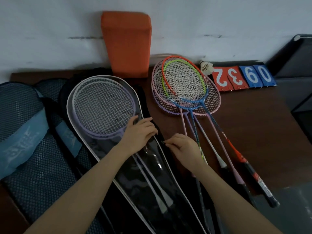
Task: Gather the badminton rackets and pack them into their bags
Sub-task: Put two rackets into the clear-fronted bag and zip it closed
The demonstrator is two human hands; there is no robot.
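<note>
Clear-front racket bag (118, 174) mid-frame holds two lilac rackets (103, 105); left hand (139, 134) presses its edge, fingers curled — right hand (181, 149) pinches the zipper pull (163, 142); loose rackets (184, 86) just right.

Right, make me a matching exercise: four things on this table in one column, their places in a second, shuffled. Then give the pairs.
Things
1. shuttlecock
2. orange block
3. purple rackets
4. score cards

Places
A. inside the clear-fronted bag
B. upright against the wall, behind the bag
C. flat at the table's far right, near the wall
D. between the loose rackets and the red cards

Pairs: 1-D, 2-B, 3-A, 4-C
</note>
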